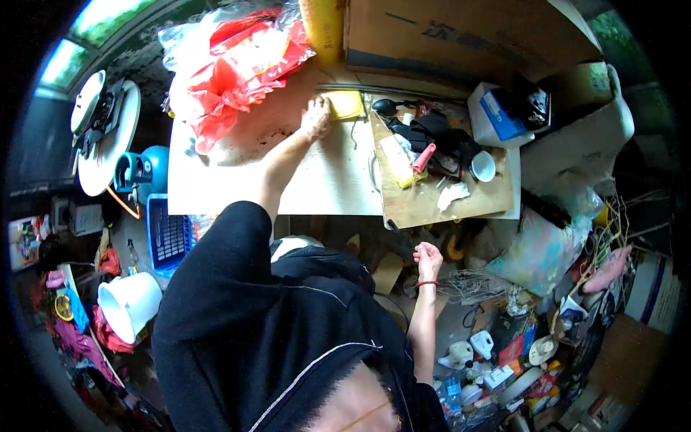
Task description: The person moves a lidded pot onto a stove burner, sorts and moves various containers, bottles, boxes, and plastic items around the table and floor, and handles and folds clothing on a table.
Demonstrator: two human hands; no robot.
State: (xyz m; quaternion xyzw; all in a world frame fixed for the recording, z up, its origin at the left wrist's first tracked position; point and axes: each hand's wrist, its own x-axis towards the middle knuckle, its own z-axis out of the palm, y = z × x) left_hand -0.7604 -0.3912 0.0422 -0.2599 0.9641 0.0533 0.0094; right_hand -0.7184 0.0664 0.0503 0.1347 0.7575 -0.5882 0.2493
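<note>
My left hand (315, 119) reaches across the white tabletop (317, 187) and grips the left end of a folded yellow cloth (346, 104) near the back edge. Dark crumbs lie on the surface left of this hand. Down beyond the table's front edge hangs my right hand (427, 260), fingers curled in, with nothing seen in them and a red bracelet on the wrist. To the right of the cloth, a wooden board (414, 205) bears a dark bundle (439, 137), a pink-handled tool (424, 158), a white cup (483, 166) and a crumpled white tissue (453, 195).
Red and clear plastic bags (241, 68) lie at the table's back left. A large cardboard box (461, 36) stands behind it. At left are a blue gas cylinder (152, 173), a blue basket (169, 237) and a white bucket (129, 306). Bottles and clutter cover the floor at right.
</note>
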